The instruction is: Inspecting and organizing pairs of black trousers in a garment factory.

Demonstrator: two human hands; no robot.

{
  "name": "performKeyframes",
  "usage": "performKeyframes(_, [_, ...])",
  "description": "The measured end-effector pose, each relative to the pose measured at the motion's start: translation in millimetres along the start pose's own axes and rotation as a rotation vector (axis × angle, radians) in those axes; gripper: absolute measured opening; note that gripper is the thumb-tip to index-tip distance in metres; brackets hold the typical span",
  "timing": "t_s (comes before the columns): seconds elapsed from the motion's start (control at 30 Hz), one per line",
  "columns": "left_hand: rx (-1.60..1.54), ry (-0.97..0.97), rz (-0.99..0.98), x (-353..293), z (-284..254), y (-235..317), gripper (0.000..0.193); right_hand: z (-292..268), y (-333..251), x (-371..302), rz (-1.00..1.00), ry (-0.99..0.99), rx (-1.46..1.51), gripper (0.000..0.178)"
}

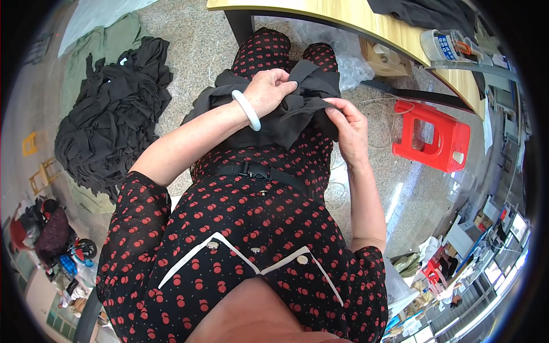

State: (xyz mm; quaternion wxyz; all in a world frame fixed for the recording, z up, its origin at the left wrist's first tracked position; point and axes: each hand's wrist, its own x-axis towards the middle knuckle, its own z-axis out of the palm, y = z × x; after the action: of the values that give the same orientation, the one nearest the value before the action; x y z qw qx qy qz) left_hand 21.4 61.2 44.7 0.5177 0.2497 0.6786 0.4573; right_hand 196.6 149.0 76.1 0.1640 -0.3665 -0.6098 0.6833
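Observation:
A piece of black fabric (286,121) lies bunched across my lap, over my dotted clothing. My left hand (269,91), with a pale bangle (246,110) on its wrist, pinches the cloth near its upper middle, thumb against fingers. On the right, my right hand (347,127) grips the fabric's edge between thumb and fingers. Between the two hands a fold of the cloth stands up. The fingertips beneath the fabric are partly hidden. What kind of garment or part the cloth is, I cannot tell.
A large heap of black fabric pieces (114,114) lies on the floor at left, partly on green cloth (108,40). A wooden-topped table (343,12) stands ahead, with a clear plastic tub (437,47) on it. A red plastic stool (432,137) lies at right.

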Motion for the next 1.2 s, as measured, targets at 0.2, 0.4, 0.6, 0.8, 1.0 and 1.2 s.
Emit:
performKeyframes(0.2, [0.098, 0.048, 0.03, 3.7, 2.1, 11.6, 0.021, 3.1, -9.8, 12.0, -0.002, -0.017, 0.18, 0.012])
performKeyframes(0.4, [0.189, 0.071, 0.345, 12.6, 8.0, 20.6, 0.02, 18.8, -21.1, 19.5, -0.367, -0.022, -0.474, 0.01])
performKeyframes(0.6, [0.236, -0.019, 0.275, 7.1, 12.4, 12.1, 0.017, 22.3, -14.0, 18.7, -0.214, 0.042, -0.558, 0.012])
performKeyframes(0.8, [0.256, -0.056, 0.246, -0.7, 8.4, 8.6, 0.017, 24.2, -17.7, 13.9, -0.174, 0.021, -0.694, 0.016])
performKeyframes(1.0, [0.25, -0.108, 0.228, 7.9, 6.8, 3.4, 0.017, 22.9, -17.3, 12.2, -0.338, 0.026, -0.84, 0.013])
performKeyframes(1.2, [0.564, -0.05, 0.414, 8.8, 7.3, 12.3, 0.02, 22.6, -21.7, 17.9, -0.484, -0.049, -1.034, 0.011])
